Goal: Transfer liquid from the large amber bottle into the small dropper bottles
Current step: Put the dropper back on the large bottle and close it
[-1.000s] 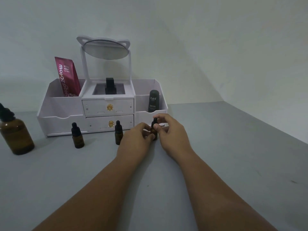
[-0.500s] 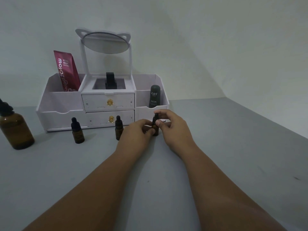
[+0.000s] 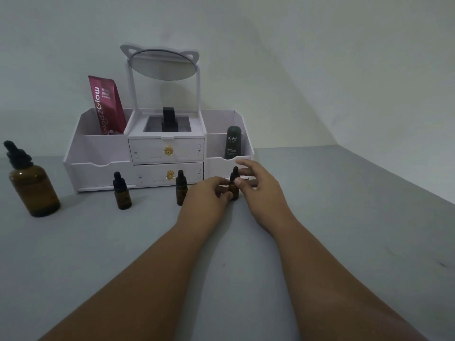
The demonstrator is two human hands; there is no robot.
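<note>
Change since half a second back: right hand off its pinch on the dropper cap, index finger now lifted and stretched past the cap top, other fingers spread and fairly straight. Only the thumb left touching, at the shoulder of the small dropper bottle. Cap seated on the bottle, upright, same spot on the worktop. View also tilted down a little.

Meaning for the task: probably a re-grip between twists, or a pause before lifting the cap out. Bottle not open yet, no liquid moved. Cannot tell whether the cap is loose.

Pose: both forearms reaching forward over the worktop, converging on the bottle. Left hand grasping the bottle low on its body with curled fingertips, steadying it from the left. Right hand released, palm facing left, hovering just right of the bottle.

Elsewhere: second dropper bottle just left of the left hand, third dropper bottle further left, both capped. Large amber bottle well apart, far left of both hands, dropper cap on. White organiser just beyond the hands.
</note>
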